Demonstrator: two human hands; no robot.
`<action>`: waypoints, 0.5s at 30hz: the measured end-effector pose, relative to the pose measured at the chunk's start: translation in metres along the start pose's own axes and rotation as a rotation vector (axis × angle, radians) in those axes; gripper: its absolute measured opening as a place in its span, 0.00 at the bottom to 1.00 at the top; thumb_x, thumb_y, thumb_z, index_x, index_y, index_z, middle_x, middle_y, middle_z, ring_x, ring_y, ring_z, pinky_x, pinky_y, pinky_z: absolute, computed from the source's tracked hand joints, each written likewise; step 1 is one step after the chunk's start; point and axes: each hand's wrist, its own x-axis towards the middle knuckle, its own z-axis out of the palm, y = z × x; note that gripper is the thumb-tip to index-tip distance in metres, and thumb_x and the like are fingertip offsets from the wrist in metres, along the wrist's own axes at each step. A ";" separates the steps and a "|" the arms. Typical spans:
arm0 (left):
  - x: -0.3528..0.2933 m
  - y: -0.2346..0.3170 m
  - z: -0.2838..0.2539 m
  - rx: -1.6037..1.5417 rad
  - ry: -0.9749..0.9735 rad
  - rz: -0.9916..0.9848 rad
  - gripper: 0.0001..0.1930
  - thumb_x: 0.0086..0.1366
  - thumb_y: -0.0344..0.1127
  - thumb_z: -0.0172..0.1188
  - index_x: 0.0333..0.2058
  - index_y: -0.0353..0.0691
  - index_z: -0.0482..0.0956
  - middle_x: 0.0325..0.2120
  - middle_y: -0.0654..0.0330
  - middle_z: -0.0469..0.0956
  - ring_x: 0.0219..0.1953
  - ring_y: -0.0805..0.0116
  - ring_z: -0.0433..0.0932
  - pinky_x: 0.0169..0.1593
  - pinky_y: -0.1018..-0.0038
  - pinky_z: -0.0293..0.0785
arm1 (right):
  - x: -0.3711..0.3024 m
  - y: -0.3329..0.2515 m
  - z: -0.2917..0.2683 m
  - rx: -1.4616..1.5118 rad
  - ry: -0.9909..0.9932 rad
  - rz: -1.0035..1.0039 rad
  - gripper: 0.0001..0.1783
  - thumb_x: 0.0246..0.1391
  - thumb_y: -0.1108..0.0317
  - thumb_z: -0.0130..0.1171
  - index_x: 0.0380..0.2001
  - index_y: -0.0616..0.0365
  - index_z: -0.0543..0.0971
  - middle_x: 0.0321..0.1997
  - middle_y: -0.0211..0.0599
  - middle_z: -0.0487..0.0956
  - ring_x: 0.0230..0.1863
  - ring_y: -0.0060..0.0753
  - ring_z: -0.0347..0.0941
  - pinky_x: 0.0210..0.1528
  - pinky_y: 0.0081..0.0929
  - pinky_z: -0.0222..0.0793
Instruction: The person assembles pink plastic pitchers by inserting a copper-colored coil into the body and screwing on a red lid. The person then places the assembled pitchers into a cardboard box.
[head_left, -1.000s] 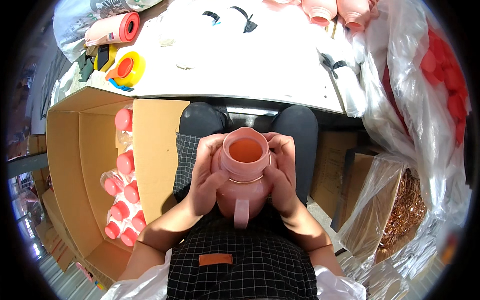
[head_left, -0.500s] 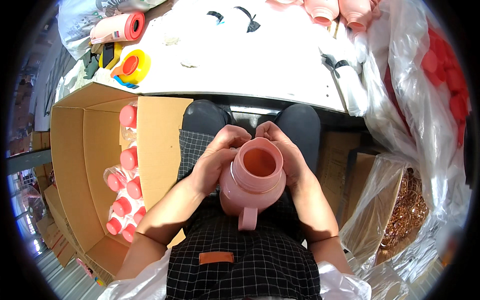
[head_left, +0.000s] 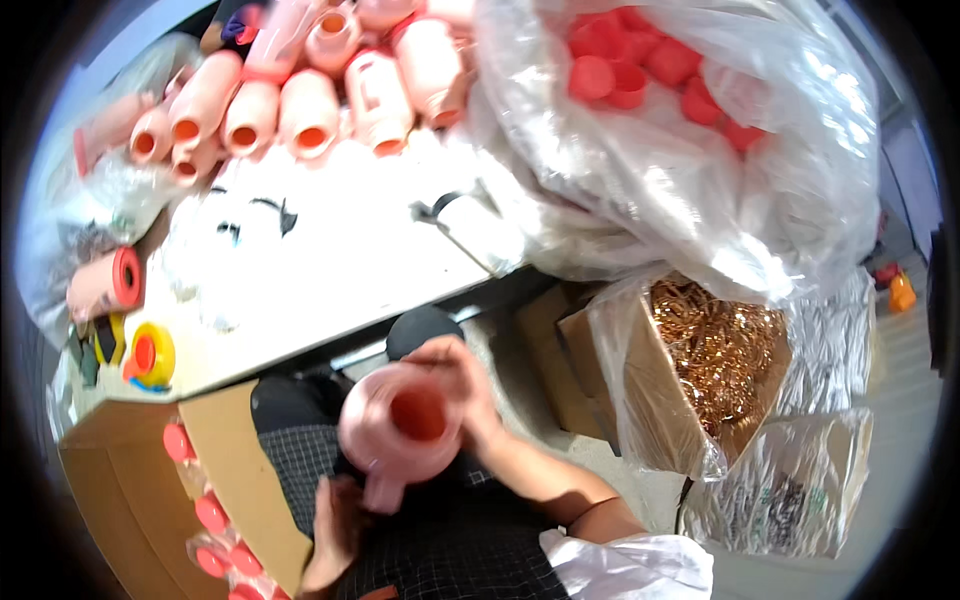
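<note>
A pink thermos jug body [head_left: 362, 425], with a side handle and a wide round mouth tilted up, is held over my lap. My right hand [head_left: 462, 385] is wrapped round its right side near the mouth. Lower left, off the jug, my left hand [head_left: 338, 530] appears slightly blurred, with its fingers apart and nothing seen in it. The inside of the jug looks orange-red. Its underside is hidden.
Several pink jug bodies [head_left: 308, 110] lie at the table's back. Red caps [head_left: 672, 62] fill a clear plastic bag at right. Below it stands a box of coppery rings [head_left: 715, 350]. A carton [head_left: 225, 455] with red-capped items [head_left: 210, 512] is at lower left.
The view has swung right. My left hand has come off the jug and dropped to the lower left. My right hand keeps hold of the jug, which now leans differently.
</note>
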 end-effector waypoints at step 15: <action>0.033 0.044 0.073 -0.439 -0.271 0.325 0.44 0.51 0.12 0.42 0.70 0.38 0.54 0.58 0.50 0.71 0.48 0.62 0.81 0.34 0.79 0.84 | 0.306 -0.302 -0.157 -2.259 0.698 -0.829 0.30 0.57 0.56 0.58 0.62 0.51 0.71 0.65 0.53 0.68 0.65 0.56 0.65 0.61 0.54 0.68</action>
